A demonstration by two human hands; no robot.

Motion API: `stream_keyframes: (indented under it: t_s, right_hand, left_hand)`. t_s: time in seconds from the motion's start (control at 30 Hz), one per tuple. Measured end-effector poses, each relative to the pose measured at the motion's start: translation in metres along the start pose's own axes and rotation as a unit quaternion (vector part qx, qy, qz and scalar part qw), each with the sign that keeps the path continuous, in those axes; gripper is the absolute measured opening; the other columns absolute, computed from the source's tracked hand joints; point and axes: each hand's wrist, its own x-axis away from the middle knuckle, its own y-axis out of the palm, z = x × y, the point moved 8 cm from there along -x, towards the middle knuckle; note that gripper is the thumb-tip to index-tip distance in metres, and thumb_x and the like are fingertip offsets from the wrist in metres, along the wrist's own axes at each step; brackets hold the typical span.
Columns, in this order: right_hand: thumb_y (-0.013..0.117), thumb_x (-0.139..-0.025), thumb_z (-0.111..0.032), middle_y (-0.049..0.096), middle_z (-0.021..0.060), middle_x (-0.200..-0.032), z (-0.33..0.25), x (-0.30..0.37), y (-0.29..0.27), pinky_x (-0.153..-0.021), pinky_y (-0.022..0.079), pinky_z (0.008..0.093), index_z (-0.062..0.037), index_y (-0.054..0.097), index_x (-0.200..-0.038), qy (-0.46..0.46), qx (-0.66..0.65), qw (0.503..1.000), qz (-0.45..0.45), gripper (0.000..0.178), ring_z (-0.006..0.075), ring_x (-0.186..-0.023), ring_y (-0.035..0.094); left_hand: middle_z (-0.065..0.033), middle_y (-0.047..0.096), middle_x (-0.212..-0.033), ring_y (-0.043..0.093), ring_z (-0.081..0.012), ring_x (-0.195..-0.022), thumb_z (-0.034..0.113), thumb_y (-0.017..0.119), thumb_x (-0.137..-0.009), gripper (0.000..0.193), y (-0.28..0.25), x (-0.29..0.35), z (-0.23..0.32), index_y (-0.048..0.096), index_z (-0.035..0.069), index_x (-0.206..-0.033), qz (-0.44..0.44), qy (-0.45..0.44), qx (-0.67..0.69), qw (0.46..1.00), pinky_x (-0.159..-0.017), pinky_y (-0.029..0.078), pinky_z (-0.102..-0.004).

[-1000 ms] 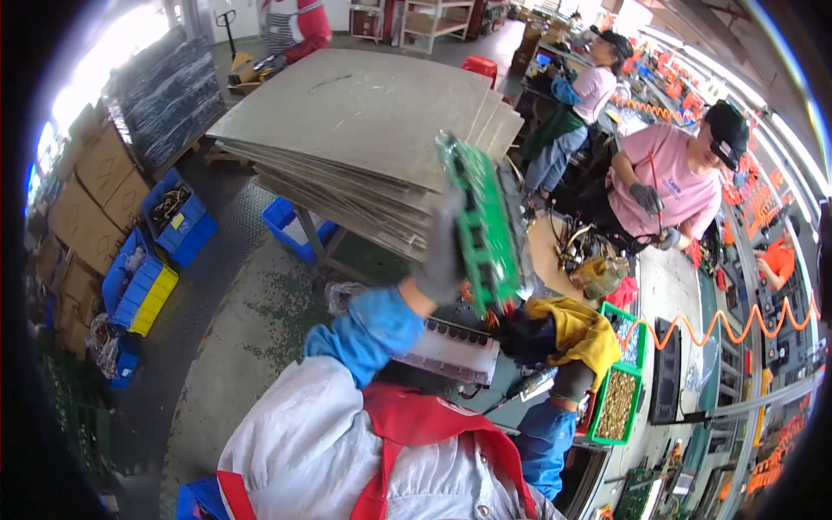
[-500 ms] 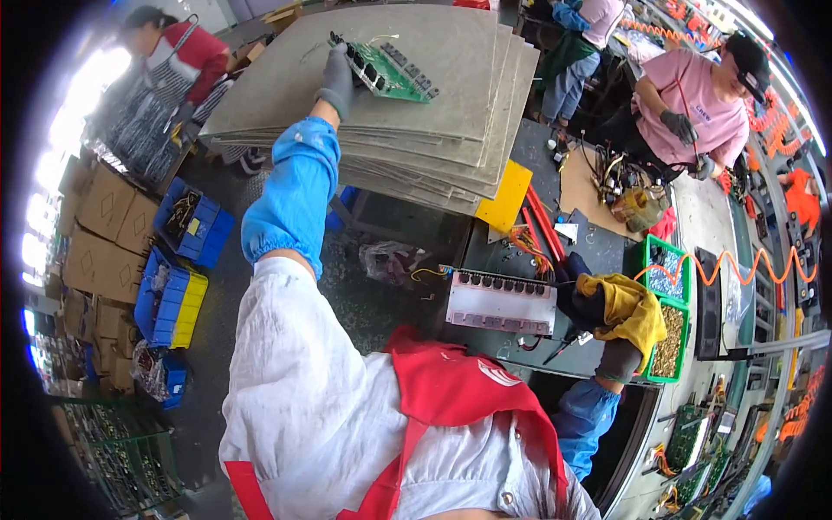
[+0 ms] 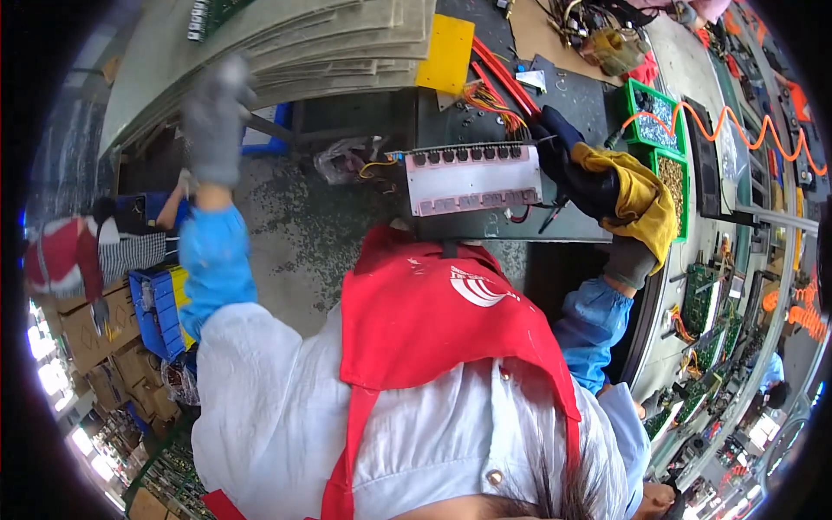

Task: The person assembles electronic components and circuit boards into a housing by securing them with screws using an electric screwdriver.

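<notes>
My left hand (image 3: 215,126), in a grey glove and blue sleeve, is raised by the near left edge of a stack of flat grey sheets (image 3: 347,35). Motion smears its fingers, and no board shows in it. Part of a green circuit board (image 3: 204,19) lies on the stack at the top edge. Over the dark bench, my right hand (image 3: 607,186) is closed at the right end of a white metal box with a row of black sockets (image 3: 475,180). Dark and yellow coverings hide what it holds; a thin black pointed piece (image 3: 551,217) sticks out below.
A coiled orange hose (image 3: 737,130) runs to my right hand. Beside it stand green bins (image 3: 681,204) of small metal parts. A yellow plate (image 3: 446,54) and red bars (image 3: 504,78) lie beyond the box. Another person (image 3: 69,256) is at the left, near blue crates (image 3: 156,312).
My left hand has let go of the circuit board and drawn back toward me off the stack. The view has tilted down. My right hand stays by the box.
</notes>
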Motion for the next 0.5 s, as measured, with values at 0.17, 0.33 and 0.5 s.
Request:
stream_keyframes:
  t_s: [0.17,0.33,0.5]
  right_hand:
    - [0.087,-0.049,-0.02,0.055,0.0128,-0.125,0.034,0.007,0.013,-0.101,0.041,0.035,-0.0062,0.045,-0.134,0.004,-0.149,0.989,-0.012,0.096,0.0282,-0.117,0.052]
    - [0.073,-0.076,-0.023,0.049,0.0123,-0.134,0.064,0.011,0.053,-0.105,0.038,0.0348,-0.0059,0.039,-0.138,0.074,-0.204,0.974,-0.071,0.073,0.0251,-0.124,0.048]
    - [0.046,-0.097,-0.022,0.045,0.0129,-0.137,0.126,0.045,0.121,-0.107,0.035,0.0357,-0.0066,0.036,-0.141,0.156,-0.534,0.827,-0.078,0.048,0.0255,-0.126,0.045]
  left_hand:
    - [-0.0073,0.066,-0.088,0.062,-0.0182,-0.075,0.015,0.065,-0.086,0.022,0.096,0.129,-0.045,0.066,0.005,-0.106,-0.134,0.084,-0.072,0.985,-0.071,0.05,-0.0299]
    - [-0.0104,0.065,-0.088,0.063,-0.0209,-0.074,0.02,0.068,-0.085,0.023,0.13,0.179,-0.038,0.065,0.004,-0.101,-0.101,0.042,-0.101,0.989,-0.071,0.051,-0.0312]
    - [-0.0134,0.062,-0.099,0.061,-0.0275,-0.091,0.023,0.069,-0.083,0.029,0.145,0.186,-0.032,0.063,0.006,-0.105,-0.101,0.084,-0.176,0.976,-0.079,0.05,-0.0364]
